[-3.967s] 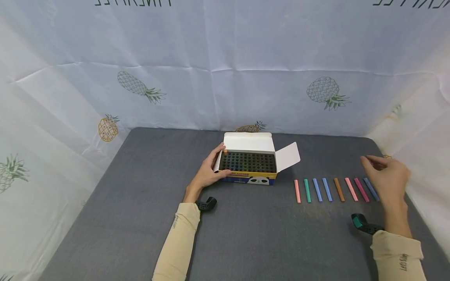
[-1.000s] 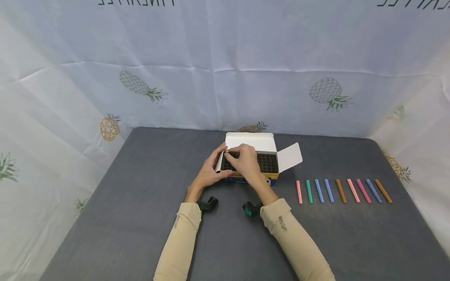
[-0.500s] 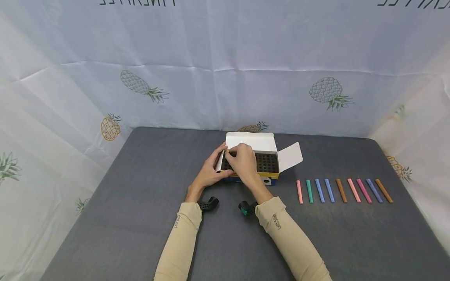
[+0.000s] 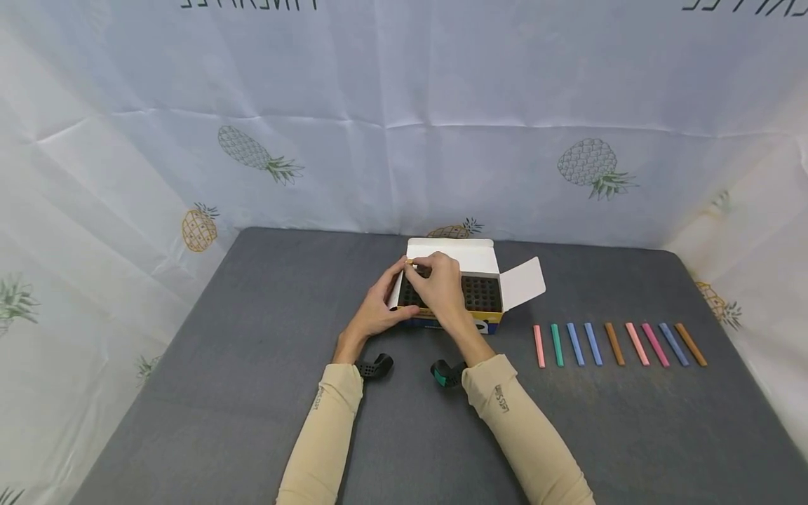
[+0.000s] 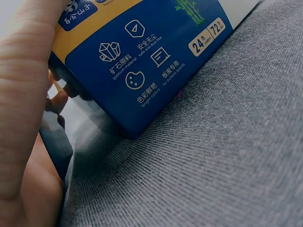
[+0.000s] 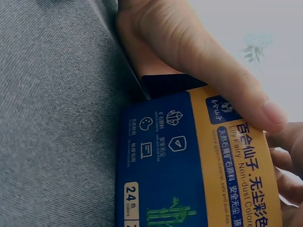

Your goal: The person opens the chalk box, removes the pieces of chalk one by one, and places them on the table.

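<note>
My left hand [image 4: 377,308] grips the left end of an open chalk box [image 4: 495,319], thumb at the front and fingers behind. The left wrist view shows the box's blue and yellow printed front [image 5: 142,71] close up. Above the box's far left corner, my right hand [image 4: 440,284] pinches an orange-yellow chalk stick [image 4: 409,261] between thumb and forefinger; only a bit of it shows. A black holder with rows of round holes [image 4: 482,293] fills the box, partly covered by the right hand. The right wrist view has the left thumb [image 6: 222,71] lying along the box's edge.
Right of the box, several chalk sticks lie side by side in a row, from a salmon stick [image 4: 539,346] to a brown stick [image 4: 691,344]. The box's white lid [image 4: 453,254] stands up behind, and a side flap [image 4: 522,283] sticks out right. A pineapple-print curtain [image 4: 391,175] borders the grey table [image 4: 252,393].
My right hand has come from the row's right end, where a brown stick now lies, to the box. In the last half second it has risen slightly with the chalk stick. The left hand stays put.
</note>
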Tool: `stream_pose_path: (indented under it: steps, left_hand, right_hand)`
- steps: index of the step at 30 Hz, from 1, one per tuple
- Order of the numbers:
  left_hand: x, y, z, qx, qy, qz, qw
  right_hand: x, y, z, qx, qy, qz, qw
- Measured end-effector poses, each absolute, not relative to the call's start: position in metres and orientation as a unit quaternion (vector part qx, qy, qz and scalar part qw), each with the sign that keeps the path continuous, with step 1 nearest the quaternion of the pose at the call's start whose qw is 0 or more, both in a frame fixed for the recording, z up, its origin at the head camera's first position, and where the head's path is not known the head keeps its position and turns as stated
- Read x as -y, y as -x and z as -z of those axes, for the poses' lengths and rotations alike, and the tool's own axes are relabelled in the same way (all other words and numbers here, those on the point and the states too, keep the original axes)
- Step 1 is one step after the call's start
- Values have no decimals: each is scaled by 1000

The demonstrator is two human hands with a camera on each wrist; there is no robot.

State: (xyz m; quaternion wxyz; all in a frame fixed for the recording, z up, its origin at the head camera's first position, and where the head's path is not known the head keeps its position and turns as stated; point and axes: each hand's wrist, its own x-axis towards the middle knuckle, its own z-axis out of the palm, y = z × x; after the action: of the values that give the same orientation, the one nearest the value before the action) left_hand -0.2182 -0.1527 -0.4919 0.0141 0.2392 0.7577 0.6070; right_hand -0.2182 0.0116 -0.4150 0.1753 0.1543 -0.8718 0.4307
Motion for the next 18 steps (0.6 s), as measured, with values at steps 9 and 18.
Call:
stream_pose_path:
  steps: [9,18]
  left_hand:
    - [149,203,462,-759,-238,-606,19]
    - [150,214,482,-756,-242,-608,15]
  right_hand:
    - [-14,220,411,859,-163,-454,173]
    - [-21,211,392,837,-170,-487,182]
